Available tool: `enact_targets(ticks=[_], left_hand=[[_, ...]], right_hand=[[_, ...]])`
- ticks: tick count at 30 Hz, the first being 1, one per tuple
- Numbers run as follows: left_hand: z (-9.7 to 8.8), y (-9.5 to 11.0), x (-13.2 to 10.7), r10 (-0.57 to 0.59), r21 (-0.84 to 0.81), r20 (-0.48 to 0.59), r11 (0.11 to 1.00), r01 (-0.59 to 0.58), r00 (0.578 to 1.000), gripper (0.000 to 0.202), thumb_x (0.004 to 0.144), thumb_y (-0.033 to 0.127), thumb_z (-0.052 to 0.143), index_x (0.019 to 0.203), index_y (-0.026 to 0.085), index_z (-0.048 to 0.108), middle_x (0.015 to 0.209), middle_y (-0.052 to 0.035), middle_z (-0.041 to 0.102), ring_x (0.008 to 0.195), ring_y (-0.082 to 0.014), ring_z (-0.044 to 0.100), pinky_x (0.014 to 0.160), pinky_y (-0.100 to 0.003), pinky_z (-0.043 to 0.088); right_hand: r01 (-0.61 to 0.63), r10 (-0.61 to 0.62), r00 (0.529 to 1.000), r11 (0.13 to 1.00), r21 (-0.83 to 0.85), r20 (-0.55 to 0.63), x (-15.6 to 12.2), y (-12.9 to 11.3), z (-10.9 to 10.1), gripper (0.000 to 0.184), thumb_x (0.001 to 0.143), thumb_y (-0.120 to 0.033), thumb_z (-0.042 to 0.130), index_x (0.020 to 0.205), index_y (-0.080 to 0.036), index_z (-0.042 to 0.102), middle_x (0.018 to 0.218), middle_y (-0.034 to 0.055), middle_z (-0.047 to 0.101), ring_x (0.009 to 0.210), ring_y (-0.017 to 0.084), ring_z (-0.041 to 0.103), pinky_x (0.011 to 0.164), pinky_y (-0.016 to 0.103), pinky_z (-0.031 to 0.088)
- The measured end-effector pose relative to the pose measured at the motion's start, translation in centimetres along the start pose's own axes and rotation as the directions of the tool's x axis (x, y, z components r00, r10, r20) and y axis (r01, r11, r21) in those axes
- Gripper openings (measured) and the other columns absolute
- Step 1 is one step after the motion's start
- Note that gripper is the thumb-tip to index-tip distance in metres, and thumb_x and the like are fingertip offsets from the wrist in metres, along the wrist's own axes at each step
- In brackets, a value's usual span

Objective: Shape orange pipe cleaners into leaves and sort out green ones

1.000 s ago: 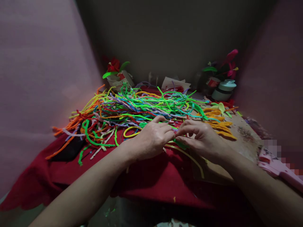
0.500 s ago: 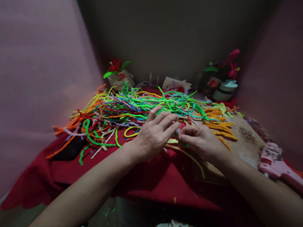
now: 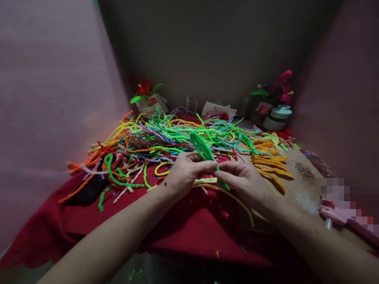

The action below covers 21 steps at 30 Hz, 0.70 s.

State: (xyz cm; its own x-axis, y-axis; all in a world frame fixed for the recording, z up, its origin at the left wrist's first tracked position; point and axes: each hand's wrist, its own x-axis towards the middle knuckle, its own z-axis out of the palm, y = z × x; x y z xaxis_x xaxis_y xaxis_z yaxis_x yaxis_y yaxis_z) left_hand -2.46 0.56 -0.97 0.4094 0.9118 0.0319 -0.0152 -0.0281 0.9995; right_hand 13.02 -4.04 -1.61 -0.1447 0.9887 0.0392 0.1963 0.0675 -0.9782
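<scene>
My left hand [image 3: 186, 173] and my right hand [image 3: 242, 181] meet fingertip to fingertip over the red cloth [image 3: 183, 225]. Both pinch a green pipe cleaner bent into a narrow leaf-shaped loop [image 3: 204, 149], which sticks up and away from the fingers. Its lower end runs down between my hands. Just behind lies a big tangled heap of pipe cleaners [image 3: 166, 138] in green, orange, red, purple and blue. A yellow-green strand [image 3: 237, 199] lies under my right hand.
Orange bent pieces [image 3: 269, 161] lie right of the heap on a bare tabletop [image 3: 299, 185]. A pink glue gun [image 3: 346, 221] rests at the right edge. At the back stand finished flowers [image 3: 145, 88], a white jar [image 3: 276, 117], more flowers [image 3: 281, 85] and paper [image 3: 217, 108].
The green loop has been lifted clear of the cloth and now stands up between my fingertips. My left hand's fingers have closed from spread to a pinch.
</scene>
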Motion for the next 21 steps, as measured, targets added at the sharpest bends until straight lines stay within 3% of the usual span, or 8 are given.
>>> enact_targets(ticks=[6,11,17,21], left_hand=[[0.5,-0.1,0.0,0.000,-0.087,0.011,0.996,0.001,1.000,0.017,0.064,0.024,0.069,0.073,0.011,0.063,0.059,0.0026,0.055,0.049,-0.0051,0.041,0.047,-0.019,0.031],[0.2,0.5,0.3,0.052,-0.032,-0.094,0.998,-0.056,0.994,0.024,0.059,0.030,0.073,0.063,0.012,0.059,0.057,0.0025,0.054,0.052,-0.0070,0.045,0.050,-0.021,0.037],[-1.1,0.9,0.8,0.085,-0.022,-0.106,0.996,-0.088,0.991,0.022,0.067,0.030,0.067,0.063,0.014,0.053,0.048,0.0068,0.041,0.039,-0.0029,0.031,0.038,-0.018,0.022],[-2.2,1.5,1.1,0.115,-0.023,-0.059,0.993,-0.117,0.992,0.023,0.066,0.030,0.068,0.063,0.015,0.051,0.047,0.0078,0.037,0.038,-0.0030,0.031,0.038,-0.018,0.022]], right_hand=[[-0.082,0.082,0.996,0.997,-0.002,0.022,0.0,0.4,0.3,0.029,0.074,-0.040,0.056,0.061,-0.014,0.056,0.051,-0.0016,0.052,0.046,0.008,0.039,0.047,0.022,0.031],[-0.070,0.070,0.997,0.998,-0.003,0.020,-0.1,0.3,0.7,0.028,0.074,-0.037,0.055,0.056,-0.016,0.051,0.047,-0.0028,0.048,0.044,0.008,0.039,0.046,0.023,0.031],[-0.078,0.080,0.994,0.996,-0.032,0.068,-0.2,0.1,0.8,0.024,0.074,-0.034,0.054,0.058,-0.016,0.051,0.047,-0.0045,0.044,0.044,0.007,0.038,0.044,0.021,0.028],[-0.057,0.061,0.993,0.997,-0.045,0.099,-0.3,0.0,0.6,0.022,0.074,-0.032,0.054,0.059,-0.016,0.051,0.048,-0.0048,0.043,0.046,0.007,0.037,0.045,0.021,0.027]])
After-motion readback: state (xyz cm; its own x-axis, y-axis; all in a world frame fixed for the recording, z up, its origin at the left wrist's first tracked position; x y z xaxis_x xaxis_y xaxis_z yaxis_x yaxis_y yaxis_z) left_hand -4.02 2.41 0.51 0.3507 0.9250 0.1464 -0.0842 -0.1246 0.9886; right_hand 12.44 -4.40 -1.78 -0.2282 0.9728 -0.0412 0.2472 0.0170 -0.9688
